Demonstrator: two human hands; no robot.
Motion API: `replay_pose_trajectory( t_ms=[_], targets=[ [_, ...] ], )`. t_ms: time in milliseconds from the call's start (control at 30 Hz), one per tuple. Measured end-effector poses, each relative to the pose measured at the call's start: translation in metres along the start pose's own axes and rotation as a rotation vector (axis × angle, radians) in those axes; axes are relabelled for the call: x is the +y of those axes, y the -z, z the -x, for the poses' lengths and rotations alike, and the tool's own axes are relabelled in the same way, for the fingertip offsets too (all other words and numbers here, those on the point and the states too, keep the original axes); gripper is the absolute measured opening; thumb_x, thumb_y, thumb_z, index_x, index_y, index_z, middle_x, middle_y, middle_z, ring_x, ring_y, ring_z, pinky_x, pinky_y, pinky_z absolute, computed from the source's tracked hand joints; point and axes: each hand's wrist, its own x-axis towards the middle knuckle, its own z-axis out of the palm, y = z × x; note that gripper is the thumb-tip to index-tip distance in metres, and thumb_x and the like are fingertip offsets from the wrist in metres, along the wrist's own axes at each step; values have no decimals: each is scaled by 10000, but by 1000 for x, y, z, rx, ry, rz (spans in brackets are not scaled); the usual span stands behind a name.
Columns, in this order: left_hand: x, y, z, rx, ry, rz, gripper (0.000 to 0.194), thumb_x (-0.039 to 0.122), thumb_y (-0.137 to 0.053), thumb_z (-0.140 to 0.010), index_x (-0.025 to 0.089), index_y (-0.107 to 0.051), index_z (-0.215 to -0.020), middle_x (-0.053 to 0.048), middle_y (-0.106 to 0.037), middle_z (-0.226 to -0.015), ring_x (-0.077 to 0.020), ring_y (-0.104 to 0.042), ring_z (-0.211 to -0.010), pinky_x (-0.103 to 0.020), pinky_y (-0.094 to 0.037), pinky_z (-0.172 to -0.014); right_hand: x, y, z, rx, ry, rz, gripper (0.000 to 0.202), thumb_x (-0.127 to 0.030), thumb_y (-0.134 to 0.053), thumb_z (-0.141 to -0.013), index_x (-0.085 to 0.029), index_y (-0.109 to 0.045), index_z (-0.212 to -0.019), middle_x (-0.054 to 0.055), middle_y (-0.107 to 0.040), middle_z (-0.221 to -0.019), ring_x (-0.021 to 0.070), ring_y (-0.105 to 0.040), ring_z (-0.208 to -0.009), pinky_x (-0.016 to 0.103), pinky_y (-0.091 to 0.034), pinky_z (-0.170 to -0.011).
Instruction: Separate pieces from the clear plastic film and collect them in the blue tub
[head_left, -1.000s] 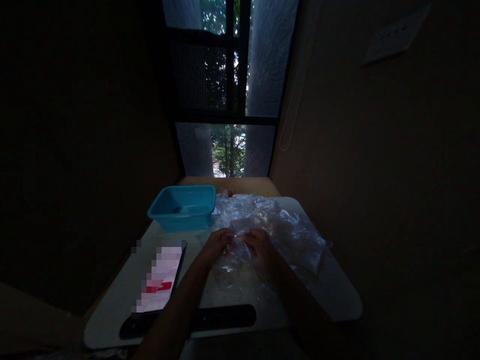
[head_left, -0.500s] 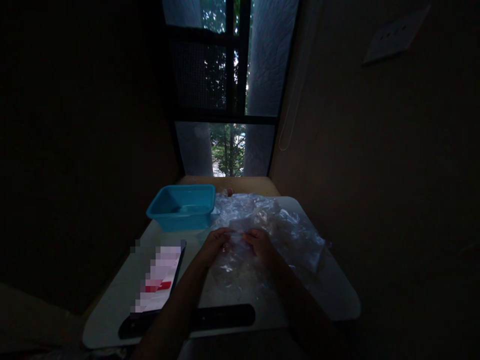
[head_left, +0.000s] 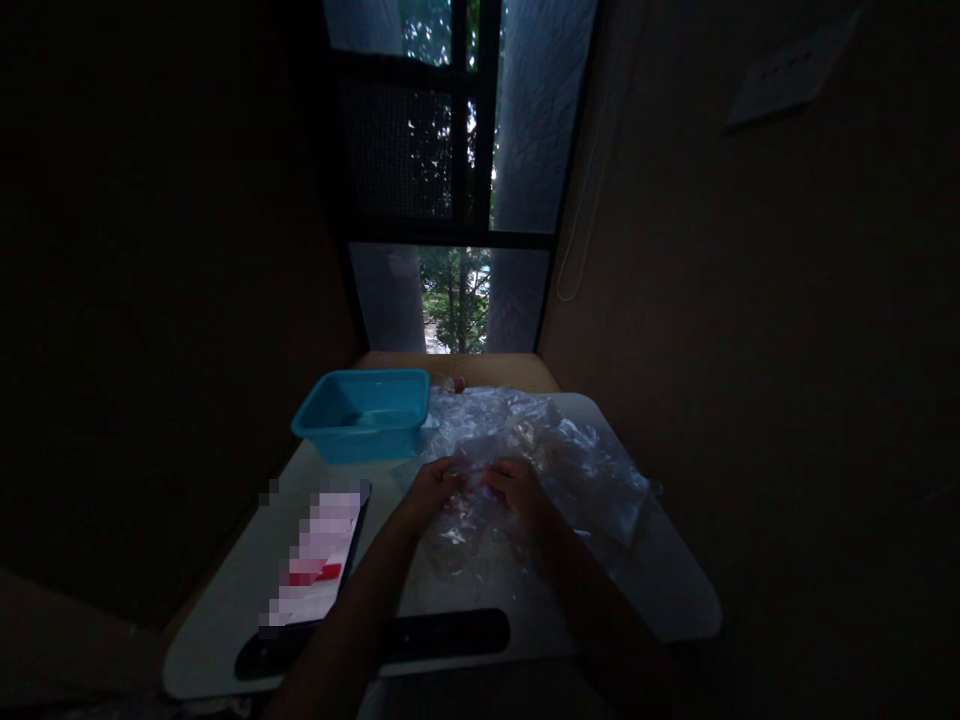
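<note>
Clear, crinkled plastic bags (head_left: 592, 470) lie heaped over the middle and right of a white tabletop (head_left: 427, 585). My left hand (head_left: 435, 482) pinches a piece of the clear plastic at the near side of the heap. Close beside it, my right hand (head_left: 513, 482) grips the same plastic from the right, fingers closed. Between the two hands a strip of the film is held, with more of it hanging or lying towards me. In the dim light I cannot make out the fingertips well.
A blue plastic basin (head_left: 364, 415) stands at the back left of the table. Nearer me on the left lies a phone (head_left: 322, 560) with a lit, partly blurred screen, by a long black slot or bar (head_left: 446, 633) at the table's front edge. Behind is a window (head_left: 454, 300).
My hands stay in nearly the same place on the plastic. The fingers of my left hand have shifted slightly, and the film between the hands has moved a little.
</note>
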Motion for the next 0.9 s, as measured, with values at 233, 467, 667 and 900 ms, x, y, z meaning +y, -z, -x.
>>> replay_pose_trajectory(
  t_ms=[233,467,667,900],
  targets=[
    [1,-1,0,15,-30,-29,215,333,-581,-624,144,-595,-726,33,-525,-490,-80,-445,-385,-192,-321,-382,5,0,-2,14,-7,-17,194,-344,-572,-591,-158,-528,-556,-57,-408,-433,48,-327,-369,191,-215,-366],
    [2,0,1,35,-52,-69,230,358,-567,-633,135,-575,-690,27,-521,-486,-84,-442,-397,-190,-323,-387,7,0,-4,17,-7,-31,184,-322,-577,-580,-151,-519,-547,-59,-409,-417,46,-329,-358,192,-211,-356],
    [0,2,0,12,-66,-5,236,354,-583,-623,136,-596,-712,32,-526,-507,-72,-434,-408,-187,-316,-404,5,1,-4,10,-23,-44,210,-341,-573,-577,-155,-489,-528,-68,-390,-404,39,-304,-342,187,-186,-347],
    [0,3,1,-31,-35,161,274,294,-611,-598,125,-615,-813,-1,-575,-593,-92,-487,-465,-211,-358,-455,15,1,-8,-26,-4,-146,161,-300,-566,-583,-149,-511,-577,-60,-424,-455,42,-334,-379,183,-249,-387]
  ],
)
